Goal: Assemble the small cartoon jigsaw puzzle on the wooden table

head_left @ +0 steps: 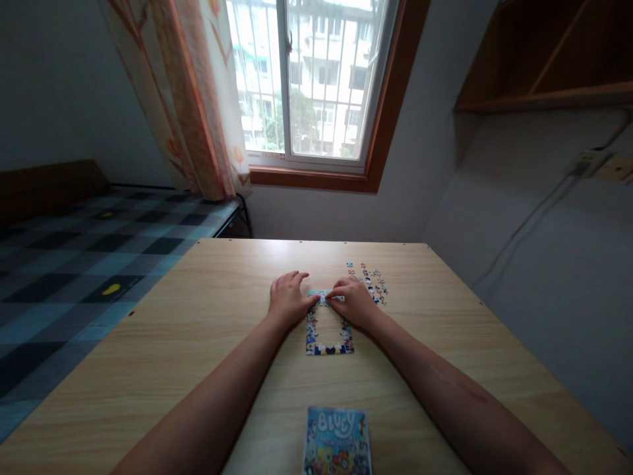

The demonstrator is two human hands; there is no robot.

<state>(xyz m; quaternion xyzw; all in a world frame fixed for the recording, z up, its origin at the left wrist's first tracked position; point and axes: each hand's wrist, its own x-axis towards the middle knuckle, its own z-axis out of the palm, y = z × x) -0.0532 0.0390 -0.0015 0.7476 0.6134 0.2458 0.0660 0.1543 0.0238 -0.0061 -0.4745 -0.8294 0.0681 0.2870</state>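
Observation:
A partly joined jigsaw puzzle (330, 350) lies on the table, its border forming a rectangular frame around bare wood. My left hand (289, 295) rests at its upper left, fingers spread and the thumb touching the top edge. At the upper right, my right hand (352, 298) has thumb and forefinger brought together over the top row; a small puzzle piece seems to be at the fingertips, largely hidden. Loose puzzle pieces (378, 284) lie scattered just beyond and right of my right hand.
A blue puzzle box (337, 441) marked "Bluey" stands at the near edge of view on the wooden table (217, 303). A bed with a checked cover (148, 245) is at left. Behind are a curtain (198, 99) and window (326, 86); a shelf (544, 99) hangs at right.

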